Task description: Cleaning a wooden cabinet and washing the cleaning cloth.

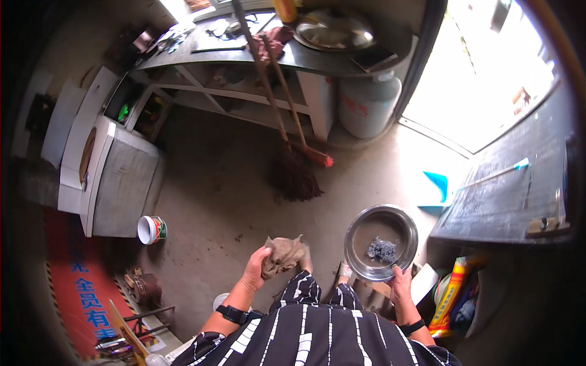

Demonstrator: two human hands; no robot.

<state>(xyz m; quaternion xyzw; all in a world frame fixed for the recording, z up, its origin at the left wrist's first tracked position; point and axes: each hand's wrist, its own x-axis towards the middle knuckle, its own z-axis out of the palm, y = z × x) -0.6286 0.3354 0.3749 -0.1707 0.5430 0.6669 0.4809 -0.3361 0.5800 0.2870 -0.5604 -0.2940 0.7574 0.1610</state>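
Note:
My left hand [256, 267] grips a crumpled brown cloth [284, 257] in front of my left leg. My right hand [401, 283] holds a round metal basin [350, 240] by its near rim, over the floor to the right of my feet. A tangled grey scouring pad [382, 250] lies on the bottom of the basin. The cloth and the basin are apart, with my feet partly visible between and beneath them.
A dark-headed broom [297, 180] and a red-bristled broom [320, 156] lean on the counter [219, 57]. A gas cylinder [368, 107] stands by the bright doorway. A blue dustpan [435, 188] is at right, a small white bucket [147, 230] at left.

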